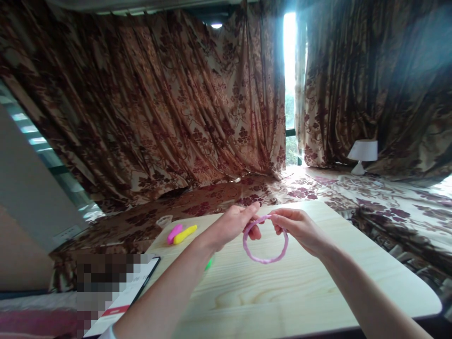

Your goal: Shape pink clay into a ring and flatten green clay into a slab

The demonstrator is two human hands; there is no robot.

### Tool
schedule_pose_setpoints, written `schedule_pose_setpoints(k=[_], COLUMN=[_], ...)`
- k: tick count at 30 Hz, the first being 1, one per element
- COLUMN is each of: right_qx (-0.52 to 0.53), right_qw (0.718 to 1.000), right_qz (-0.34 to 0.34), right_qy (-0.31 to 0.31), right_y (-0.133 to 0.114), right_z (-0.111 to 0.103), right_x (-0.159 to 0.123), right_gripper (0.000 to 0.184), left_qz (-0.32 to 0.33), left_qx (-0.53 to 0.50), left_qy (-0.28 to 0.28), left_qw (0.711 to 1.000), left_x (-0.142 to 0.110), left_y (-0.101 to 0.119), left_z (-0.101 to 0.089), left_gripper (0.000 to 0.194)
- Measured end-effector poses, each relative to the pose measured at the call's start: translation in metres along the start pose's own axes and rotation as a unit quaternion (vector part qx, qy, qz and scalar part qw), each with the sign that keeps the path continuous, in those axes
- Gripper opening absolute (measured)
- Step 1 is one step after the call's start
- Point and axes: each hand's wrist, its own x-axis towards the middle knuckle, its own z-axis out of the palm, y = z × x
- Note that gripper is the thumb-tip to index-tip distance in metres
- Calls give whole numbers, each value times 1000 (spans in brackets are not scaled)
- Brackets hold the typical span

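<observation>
A lilac ring of what looks like modelling clay (265, 261), with a slightly twisted strand, hangs above the table. My left hand (237, 225) is closed around its upper left side, thumb pointing out and fingertips curled behind the strand. At the top right of the ring, my right hand (294, 222) pinches the strand between thumb and fingers. Farther left lie a pink lump (173, 233) and a yellow stick (185, 234) of similar material, touching each other. Part of a green piece (208, 265) shows beside my left forearm, which hides the rest.
A pale wooden table (300, 292) with rounded corners is below my hands. On its left side lies a tablet or clipboard (141, 278), partly blurred out. Near the far left corner stands a small clear container (164, 220). A white lamp (363, 153) stands on the patterned ledge behind.
</observation>
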Motion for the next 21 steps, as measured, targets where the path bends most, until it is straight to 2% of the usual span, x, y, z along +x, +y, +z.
schedule_pose_setpoints(k=[3,6,10,15,18,21], right_qx=[-14,-28,-49,-95,-132,-183], right_qw=[1000,1000,999,995,990,982], right_qz=[-1,-4,-16,-24,-11,4], right_qy=[4,3,-1,-37,-55,-41], right_y=[-1,0,-4,-16,-3,30], right_z=[0,1,1,3,5,8], right_x=[0,2,-1,-13,-8,-2], right_gripper=[29,30,29,28,29,29], left_qz=[15,38,53,27,-9,-50], left_qx=[12,31,55,38,26,47], left_qy=[16,43,73,38,30,53], left_qw=[1000,998,994,998,999,996], left_x=[-2,0,-3,-20,-22,-17], left_y=[-3,-7,-9,-6,-25,-68], left_z=[4,6,7,9,14,16], left_gripper=[34,26,31,43,42,36])
